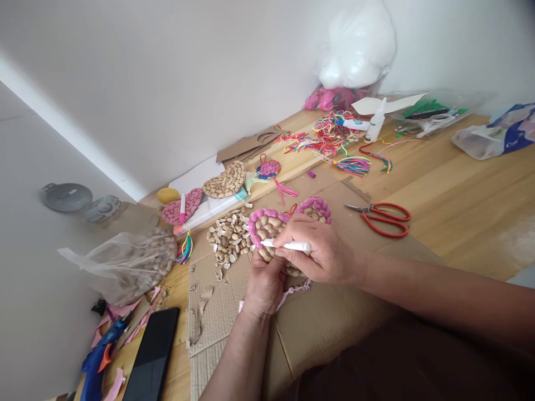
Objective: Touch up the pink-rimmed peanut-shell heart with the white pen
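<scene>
No lettering can be read.
Beyond the scissors (384,219), the bottle (376,121) bears marks too small to read; so do the pack (516,131) beyond them to the right and the grey disc (67,201) far left.

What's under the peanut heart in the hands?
Cardboard lies below the peanut heart, and a pink strand shows past its near edge. The left hand and heart cover whatever is directly beneath.

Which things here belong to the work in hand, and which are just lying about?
In use:
white marker in the right hand
pink-edged peanut piece in the left hand
cardboard underneath

Apparently lying about:
red-handled scissors
black phone
blue tool
coloured threads
</scene>
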`<state>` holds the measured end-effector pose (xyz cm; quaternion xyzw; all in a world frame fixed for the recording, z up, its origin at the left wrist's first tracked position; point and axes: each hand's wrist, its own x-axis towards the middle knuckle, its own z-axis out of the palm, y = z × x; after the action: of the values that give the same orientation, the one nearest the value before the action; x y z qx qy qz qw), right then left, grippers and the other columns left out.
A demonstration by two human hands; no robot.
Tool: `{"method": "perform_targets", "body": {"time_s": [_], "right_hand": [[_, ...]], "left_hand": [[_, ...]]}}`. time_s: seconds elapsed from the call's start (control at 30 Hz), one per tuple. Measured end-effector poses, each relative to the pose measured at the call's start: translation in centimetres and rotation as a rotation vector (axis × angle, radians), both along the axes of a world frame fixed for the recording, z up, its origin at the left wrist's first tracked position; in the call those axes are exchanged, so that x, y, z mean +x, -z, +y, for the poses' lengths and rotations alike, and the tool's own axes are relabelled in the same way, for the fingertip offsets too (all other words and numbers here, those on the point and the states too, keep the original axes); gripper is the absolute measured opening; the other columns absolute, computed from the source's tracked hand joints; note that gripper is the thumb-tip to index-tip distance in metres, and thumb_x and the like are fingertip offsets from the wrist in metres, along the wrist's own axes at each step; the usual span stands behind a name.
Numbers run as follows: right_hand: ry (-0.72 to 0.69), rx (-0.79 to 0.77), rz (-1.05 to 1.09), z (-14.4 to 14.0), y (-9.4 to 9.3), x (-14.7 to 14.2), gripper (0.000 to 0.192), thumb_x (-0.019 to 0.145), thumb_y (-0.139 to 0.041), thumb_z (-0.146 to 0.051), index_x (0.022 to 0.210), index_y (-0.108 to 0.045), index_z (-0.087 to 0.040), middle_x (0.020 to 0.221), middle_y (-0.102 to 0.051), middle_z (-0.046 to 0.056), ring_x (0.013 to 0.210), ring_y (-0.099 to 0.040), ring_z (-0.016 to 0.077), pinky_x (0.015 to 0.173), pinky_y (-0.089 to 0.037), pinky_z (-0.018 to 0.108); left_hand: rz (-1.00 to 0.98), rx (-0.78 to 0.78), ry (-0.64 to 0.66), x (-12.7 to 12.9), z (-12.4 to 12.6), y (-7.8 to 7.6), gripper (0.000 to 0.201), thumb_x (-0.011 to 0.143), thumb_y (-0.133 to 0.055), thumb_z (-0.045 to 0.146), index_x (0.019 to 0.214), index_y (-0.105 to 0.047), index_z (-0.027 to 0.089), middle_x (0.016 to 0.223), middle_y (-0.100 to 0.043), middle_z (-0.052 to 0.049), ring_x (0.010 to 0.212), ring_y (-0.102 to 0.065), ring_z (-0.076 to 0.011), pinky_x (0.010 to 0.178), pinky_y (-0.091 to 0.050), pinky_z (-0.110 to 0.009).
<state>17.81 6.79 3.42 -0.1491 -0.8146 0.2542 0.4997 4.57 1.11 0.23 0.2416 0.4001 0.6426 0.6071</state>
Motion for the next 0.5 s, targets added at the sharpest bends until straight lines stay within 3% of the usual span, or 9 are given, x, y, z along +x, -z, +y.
{"method": "perform_targets", "body": {"time_s": [0.13, 0.3, 0.5], "right_hand": [[-0.02, 0.034, -0.008, -0.01, 0.27, -0.11, 0.004, 0.093, -0.057, -0.015, 0.093, -0.06, -0.017, 0.081, -0.063, 0.003, 0.081, -0.053, 0.0165, 0.075, -0.043, 0.029], [-0.041, 0.078, -0.062, -0.26, 0.63, -0.3, 0.004, 0.093, -0.057, -0.016, 0.095, -0.06, -0.018, 0.082, -0.062, 0.004, 0.082, -0.053, 0.0174, 0.076, -0.045, 0.03], [0.004, 0.14, -0.065, -0.42, 0.71, -0.28, 0.008, 0.094, -0.054, -0.013, 0.098, -0.06, -0.018, 0.084, -0.063, 0.005, 0.084, -0.053, 0.0181, 0.078, -0.046, 0.031]], "left_hand": [[0.011, -0.011, -0.01, -0.18, -0.12, 0.39, 0.034, 0.068, -0.087, 0.02, 0.095, -0.066, 0.02, 0.087, -0.073, -0.002, 0.087, -0.071, -0.0172, 0.085, -0.055, -0.03], [0.033, 0.013, 0.021, -0.45, -0.05, 1.01, 0.03, 0.071, -0.082, 0.015, 0.095, -0.065, 0.019, 0.089, -0.072, -0.001, 0.082, -0.069, -0.0139, 0.078, -0.052, -0.025], [0.051, 0.023, 0.007, -0.2, -0.04, 0.66, 0.024, 0.07, -0.081, 0.016, 0.089, -0.065, 0.017, 0.093, -0.071, -0.003, 0.082, -0.066, -0.0143, 0.08, -0.052, -0.028]]}}
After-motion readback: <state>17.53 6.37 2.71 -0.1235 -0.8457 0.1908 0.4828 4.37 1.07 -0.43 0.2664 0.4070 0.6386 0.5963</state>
